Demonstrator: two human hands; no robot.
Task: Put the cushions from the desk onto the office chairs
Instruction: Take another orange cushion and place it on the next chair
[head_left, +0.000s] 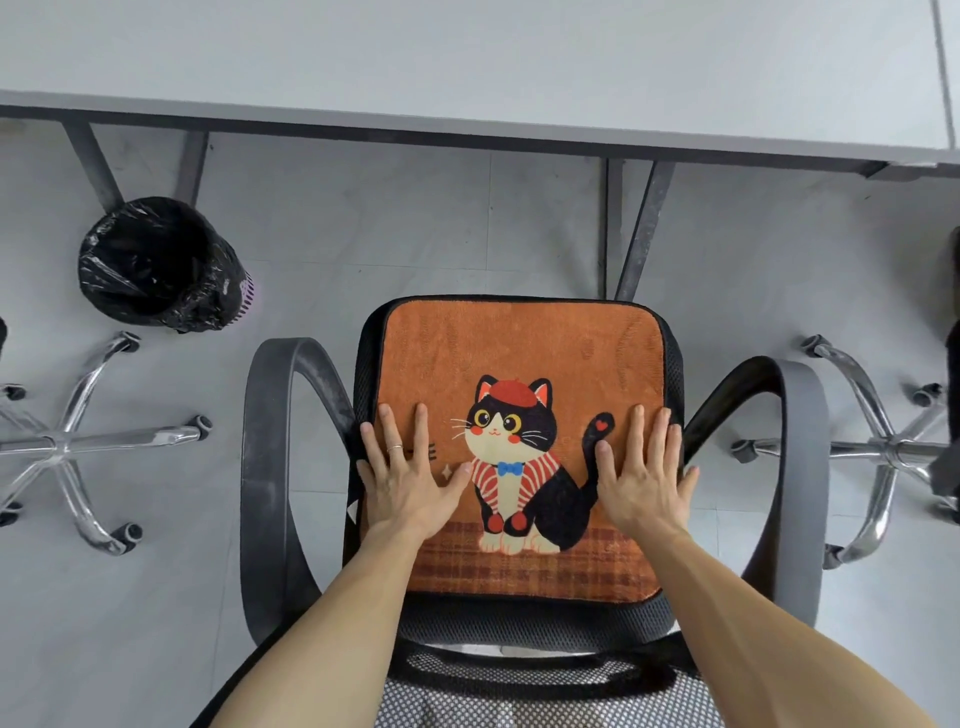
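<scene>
An orange cushion (519, 353) printed with a black and white cat in a red beret lies flat on the seat of a black mesh office chair (540, 618) right below me. My left hand (405, 478) presses flat on the cushion's left part, fingers straight and spread, a ring on one finger. My right hand (644, 478) presses flat on its right part, fingers straight, near the cushion's right edge. The chair's grey armrests curve up on both sides. The grey desk (467, 57) spans the top of the view; no cushion shows on the part I can see.
A bin lined with a black bag (156, 265) stands on the floor at the left under the desk. Chrome wheeled bases of two other chairs sit at the far left (72, 441) and far right (883, 447). Dark desk legs (639, 228) stand behind the chair.
</scene>
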